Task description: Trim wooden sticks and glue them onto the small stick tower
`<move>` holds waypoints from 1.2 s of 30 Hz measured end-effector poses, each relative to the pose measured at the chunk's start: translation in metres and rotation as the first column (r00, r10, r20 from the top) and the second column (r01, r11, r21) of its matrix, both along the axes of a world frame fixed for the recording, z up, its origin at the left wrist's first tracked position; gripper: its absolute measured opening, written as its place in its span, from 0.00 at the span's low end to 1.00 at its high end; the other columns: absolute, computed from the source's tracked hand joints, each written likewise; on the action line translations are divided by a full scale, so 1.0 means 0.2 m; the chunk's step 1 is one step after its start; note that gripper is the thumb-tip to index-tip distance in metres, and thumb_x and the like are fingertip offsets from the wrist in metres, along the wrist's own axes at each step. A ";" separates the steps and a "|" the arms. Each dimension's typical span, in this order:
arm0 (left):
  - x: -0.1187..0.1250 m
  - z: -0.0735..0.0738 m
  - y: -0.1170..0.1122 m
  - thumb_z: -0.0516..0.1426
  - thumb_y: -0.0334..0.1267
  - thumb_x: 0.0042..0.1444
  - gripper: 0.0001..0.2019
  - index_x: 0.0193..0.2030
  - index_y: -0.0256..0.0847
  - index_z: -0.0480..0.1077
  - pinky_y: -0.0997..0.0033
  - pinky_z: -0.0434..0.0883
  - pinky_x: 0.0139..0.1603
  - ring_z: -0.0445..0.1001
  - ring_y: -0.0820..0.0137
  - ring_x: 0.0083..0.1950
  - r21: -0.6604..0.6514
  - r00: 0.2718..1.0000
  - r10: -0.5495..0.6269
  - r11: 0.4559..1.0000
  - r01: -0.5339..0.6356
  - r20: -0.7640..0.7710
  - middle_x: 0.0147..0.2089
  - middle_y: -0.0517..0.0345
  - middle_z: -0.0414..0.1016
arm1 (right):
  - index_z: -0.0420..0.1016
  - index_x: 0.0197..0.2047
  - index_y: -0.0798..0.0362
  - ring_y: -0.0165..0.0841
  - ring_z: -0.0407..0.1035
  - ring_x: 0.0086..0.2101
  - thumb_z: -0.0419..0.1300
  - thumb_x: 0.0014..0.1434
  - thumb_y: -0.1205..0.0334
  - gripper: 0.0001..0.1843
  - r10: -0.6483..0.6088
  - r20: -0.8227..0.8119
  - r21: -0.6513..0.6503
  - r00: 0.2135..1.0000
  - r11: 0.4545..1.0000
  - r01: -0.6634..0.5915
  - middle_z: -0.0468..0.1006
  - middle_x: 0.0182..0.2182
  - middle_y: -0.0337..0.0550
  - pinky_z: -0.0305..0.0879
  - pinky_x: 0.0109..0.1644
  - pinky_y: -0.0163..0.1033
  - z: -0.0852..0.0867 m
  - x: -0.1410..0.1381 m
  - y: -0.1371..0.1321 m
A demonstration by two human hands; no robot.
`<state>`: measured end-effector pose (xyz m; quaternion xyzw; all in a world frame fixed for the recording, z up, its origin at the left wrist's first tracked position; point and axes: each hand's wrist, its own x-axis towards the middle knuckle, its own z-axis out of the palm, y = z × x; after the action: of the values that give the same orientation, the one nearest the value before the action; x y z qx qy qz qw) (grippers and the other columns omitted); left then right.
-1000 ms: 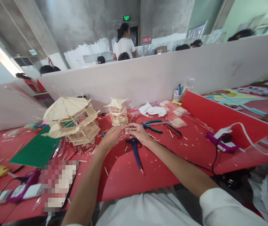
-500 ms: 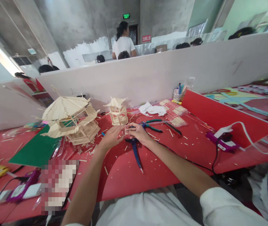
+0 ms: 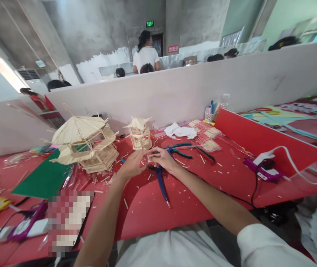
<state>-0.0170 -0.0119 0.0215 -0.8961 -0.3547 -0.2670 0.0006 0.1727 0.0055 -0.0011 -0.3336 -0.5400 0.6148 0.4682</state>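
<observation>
Red table [image 3: 141,218] with stick pavilions [image 3: 76,129], pliers [image 3: 162,189] beside hands [image 3: 132,165] [image 3: 165,159], right pinching a pale piece [image 3: 149,159], left's grip unclear.

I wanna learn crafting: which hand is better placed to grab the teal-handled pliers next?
Probably the right hand: the teal-handled pliers lie close by, on its own side. The left hand is farther, with the right between.

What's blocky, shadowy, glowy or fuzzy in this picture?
Head view: mosaic squares hide a flat thing, lower left; head view: soft shadow darkens the red table beside the left forearm; head view: the green exit sign glows; head view: the pale piece at the right hand is too fuzzy to make out.
</observation>
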 end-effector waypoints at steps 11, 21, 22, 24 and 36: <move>-0.01 -0.03 0.02 0.58 0.27 0.50 0.22 0.53 0.42 0.64 0.59 0.70 0.56 0.73 0.61 0.54 0.015 1.000 0.011 1.000 -0.011 0.008 0.51 0.49 0.74 | 0.71 0.41 0.54 0.27 0.73 0.24 0.72 0.44 0.59 0.22 0.027 0.009 -0.011 1.000 1.000 -0.027 0.80 0.31 0.41 0.67 0.22 0.27 -0.01 -0.01 0.00; -0.04 -0.02 0.02 0.57 0.34 0.55 0.18 0.53 0.41 0.63 0.59 0.70 0.54 0.73 0.61 0.52 -0.013 0.998 0.050 0.999 -0.049 0.049 0.50 0.49 0.72 | 0.72 0.41 0.53 0.27 0.72 0.26 0.72 0.45 0.58 0.21 0.011 -0.011 -0.025 1.000 1.000 -0.011 0.79 0.31 0.40 0.71 0.26 0.29 -0.01 0.01 0.02; -0.05 -0.02 0.03 0.57 0.34 0.56 0.17 0.52 0.41 0.63 0.60 0.70 0.54 0.73 0.62 0.52 -0.017 0.996 0.064 0.998 -0.063 0.059 0.50 0.49 0.72 | 0.72 0.40 0.53 0.27 0.72 0.26 0.72 0.46 0.58 0.20 0.006 -0.005 -0.009 1.000 1.000 -0.006 0.79 0.31 0.39 0.71 0.26 0.29 0.00 0.02 0.02; -0.09 -0.01 0.04 0.58 0.35 0.55 0.18 0.52 0.41 0.62 0.61 0.71 0.53 0.73 0.62 0.50 -0.019 0.992 0.097 0.995 -0.096 0.079 0.49 0.49 0.72 | 0.72 0.39 0.54 0.27 0.72 0.27 0.71 0.47 0.57 0.18 0.011 0.036 0.049 0.999 0.999 -0.013 0.79 0.30 0.40 0.72 0.28 0.31 0.01 0.04 0.03; -0.17 -0.01 0.07 0.55 0.33 0.55 0.18 0.53 0.41 0.63 0.61 0.69 0.53 0.71 0.63 0.50 0.035 0.982 0.184 0.982 -0.186 0.042 0.48 0.51 0.71 | 0.77 0.37 0.54 0.29 0.71 0.36 0.60 0.60 0.71 0.05 -0.179 0.772 0.574 0.610 0.608 -0.548 0.77 0.38 0.44 0.59 0.40 0.32 0.02 -0.03 -0.11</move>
<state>-0.0505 0.0017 0.0187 -0.8536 -0.4311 -0.2901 0.0361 0.1658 -0.0173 0.0035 -0.2618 -0.9270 0.1673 0.2100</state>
